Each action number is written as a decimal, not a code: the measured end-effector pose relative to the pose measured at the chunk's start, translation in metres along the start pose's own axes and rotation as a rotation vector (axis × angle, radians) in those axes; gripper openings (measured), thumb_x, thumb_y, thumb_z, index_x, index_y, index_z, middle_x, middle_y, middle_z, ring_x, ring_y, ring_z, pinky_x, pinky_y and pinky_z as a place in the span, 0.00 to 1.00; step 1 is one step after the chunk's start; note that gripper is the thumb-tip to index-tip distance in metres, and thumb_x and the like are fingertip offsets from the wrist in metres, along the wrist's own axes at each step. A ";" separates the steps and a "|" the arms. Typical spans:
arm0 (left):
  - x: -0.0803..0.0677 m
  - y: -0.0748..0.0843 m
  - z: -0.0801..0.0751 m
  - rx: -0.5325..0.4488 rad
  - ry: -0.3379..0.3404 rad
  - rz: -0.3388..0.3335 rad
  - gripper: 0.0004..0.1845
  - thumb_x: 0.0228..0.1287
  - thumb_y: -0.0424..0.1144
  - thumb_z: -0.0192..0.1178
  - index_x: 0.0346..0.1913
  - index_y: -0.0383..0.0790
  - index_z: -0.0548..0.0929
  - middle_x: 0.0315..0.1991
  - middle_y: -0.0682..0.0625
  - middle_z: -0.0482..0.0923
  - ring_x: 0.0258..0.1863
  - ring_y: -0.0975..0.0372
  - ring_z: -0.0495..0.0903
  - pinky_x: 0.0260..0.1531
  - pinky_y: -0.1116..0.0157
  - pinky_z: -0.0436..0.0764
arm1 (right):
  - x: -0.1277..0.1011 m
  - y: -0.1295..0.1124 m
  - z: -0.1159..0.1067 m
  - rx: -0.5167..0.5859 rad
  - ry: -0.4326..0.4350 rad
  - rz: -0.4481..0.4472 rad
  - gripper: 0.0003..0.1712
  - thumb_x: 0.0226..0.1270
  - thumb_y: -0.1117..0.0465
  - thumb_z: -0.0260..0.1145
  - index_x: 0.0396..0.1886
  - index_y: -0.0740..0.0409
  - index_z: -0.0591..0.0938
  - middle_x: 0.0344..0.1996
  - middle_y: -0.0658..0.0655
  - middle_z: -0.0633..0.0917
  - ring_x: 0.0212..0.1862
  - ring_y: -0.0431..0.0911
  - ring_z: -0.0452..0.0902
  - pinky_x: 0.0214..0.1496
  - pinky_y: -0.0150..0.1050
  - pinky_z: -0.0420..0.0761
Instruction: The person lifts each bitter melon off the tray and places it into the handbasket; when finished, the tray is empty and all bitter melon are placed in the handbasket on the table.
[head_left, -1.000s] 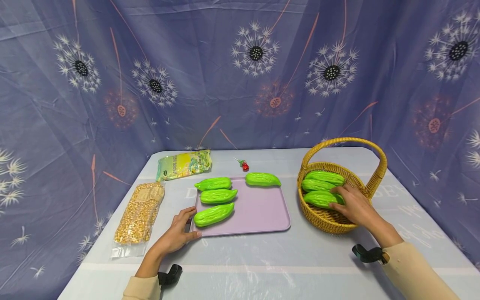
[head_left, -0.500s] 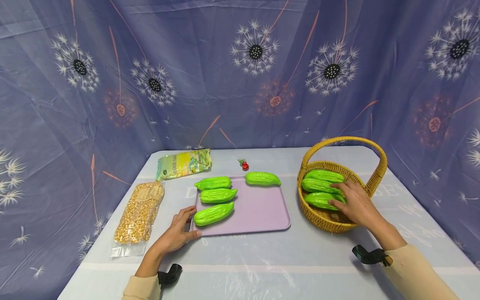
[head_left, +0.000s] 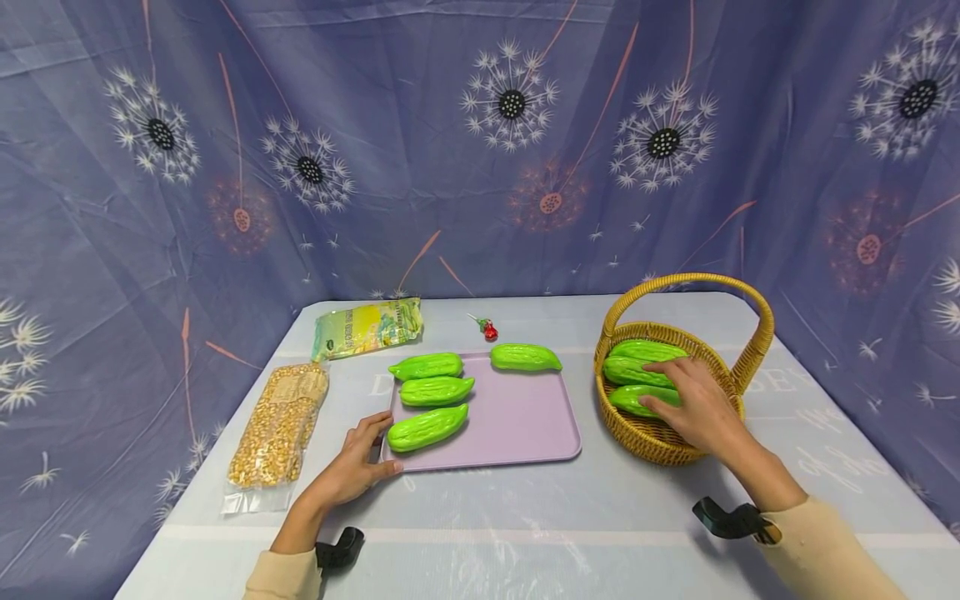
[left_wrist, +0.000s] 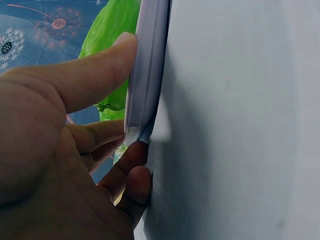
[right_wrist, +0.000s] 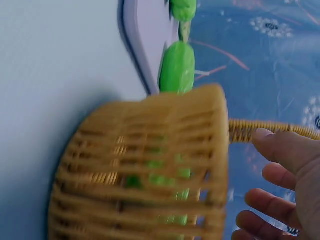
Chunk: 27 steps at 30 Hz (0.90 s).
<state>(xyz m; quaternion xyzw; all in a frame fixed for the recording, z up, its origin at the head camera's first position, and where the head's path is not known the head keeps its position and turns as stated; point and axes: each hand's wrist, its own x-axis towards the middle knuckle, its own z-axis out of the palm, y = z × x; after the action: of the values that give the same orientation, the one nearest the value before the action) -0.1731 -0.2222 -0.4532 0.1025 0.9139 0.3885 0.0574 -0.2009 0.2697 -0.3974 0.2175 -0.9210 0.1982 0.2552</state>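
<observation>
In the head view my left hand (head_left: pixel 358 465) holds the near-left corner of a lilac tray (head_left: pixel 517 433), its thumb on the front rim and its fingers at the side. Three green bitter melons, the nearest bitter melon (head_left: pixel 427 428) among them, lie along the tray's left side; another bitter melon (head_left: pixel 525 357) sits at the back right. My right hand (head_left: pixel 701 408) hovers over a wicker basket (head_left: pixel 660 450), partly hiding the bitter melons (head_left: pixel 633 369) inside. From the right wrist view, that hand's thumb and fingers are spread above the rim with nothing between them.
Left of the tray lies a clear bag of yellow kernels (head_left: pixel 273 429). Behind it is a yellow-green packet (head_left: pixel 367 328). A small red item (head_left: pixel 489 331) rests beyond the tray. The basket's tall handle (head_left: pixel 690 279) arches over it, with a patterned curtain (head_left: pixel 420 167) behind.
My right hand has let go of the nearest bitter melon in the basket, spread its fingers, and shifted slightly left over the melons. My left hand stays at the tray corner.
</observation>
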 end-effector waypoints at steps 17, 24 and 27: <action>0.000 0.000 -0.001 -0.001 -0.002 0.002 0.41 0.56 0.43 0.67 0.70 0.35 0.60 0.71 0.43 0.55 0.64 0.47 0.61 0.59 0.48 0.65 | 0.017 -0.050 0.028 0.080 -0.001 -0.118 0.26 0.49 0.58 0.75 0.49 0.58 0.80 0.42 0.55 0.80 0.44 0.47 0.70 0.43 0.44 0.70; 0.000 0.000 0.000 0.002 0.005 0.006 0.41 0.56 0.43 0.67 0.69 0.35 0.60 0.70 0.43 0.56 0.63 0.47 0.61 0.58 0.49 0.66 | 0.028 -0.066 0.041 0.120 -0.044 -0.096 0.24 0.53 0.56 0.72 0.51 0.57 0.79 0.44 0.56 0.80 0.48 0.48 0.71 0.49 0.47 0.71; -0.001 0.000 0.000 0.006 0.009 0.008 0.41 0.56 0.44 0.67 0.70 0.36 0.60 0.70 0.44 0.56 0.63 0.48 0.61 0.58 0.50 0.66 | 0.034 -0.071 0.047 0.128 -0.061 -0.087 0.24 0.55 0.55 0.71 0.51 0.57 0.79 0.44 0.56 0.80 0.50 0.50 0.71 0.50 0.48 0.71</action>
<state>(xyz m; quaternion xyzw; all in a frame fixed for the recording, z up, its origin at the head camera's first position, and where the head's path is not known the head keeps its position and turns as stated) -0.1725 -0.2226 -0.4534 0.1048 0.9150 0.3862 0.0516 -0.2095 0.1784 -0.3981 0.2789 -0.9035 0.2387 0.2212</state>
